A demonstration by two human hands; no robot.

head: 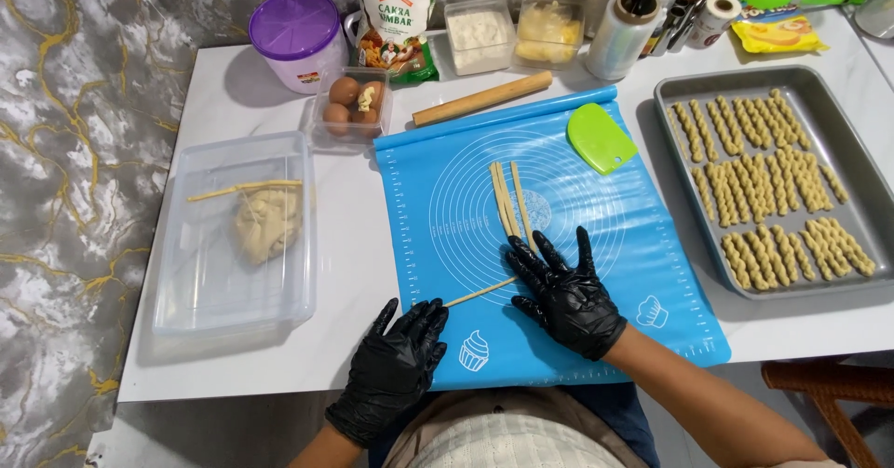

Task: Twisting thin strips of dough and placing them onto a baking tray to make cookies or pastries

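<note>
Both gloved hands lie flat and spread on the blue mat (559, 244), clamped on nothing: the right hand (566, 293) presses its fingers on one end of a thin dough strand (480, 291), and the left hand (396, 361), at about eight o'clock from it, sits at the mat's near edge with its fingertips just by the strand's other end. At twelve o'clock from the right hand a small bunch of finished strands (509, 200) lies side by side in the middle of the mat. A green scraper (599, 136) rests at two o'clock, a rolling pin (482, 98) beyond the mat's far edge, and at three o'clock a metal tray (861, 189) carries rows of twisted dough sticks (768, 189). At nine o'clock a clear plastic tub (186, 282) holds a lump of dough (267, 223) with one strand laid across it, and a box of eggs (354, 103) stands behind. The strand looks very thin, so I would judge uneven pressure from the two palms could snap it or roll it flat in the middle; its left end already reaches the mat's edge and may stick on the bare bench (279, 356) there, and the right fingers are close enough to nudge the finished bunch
</note>
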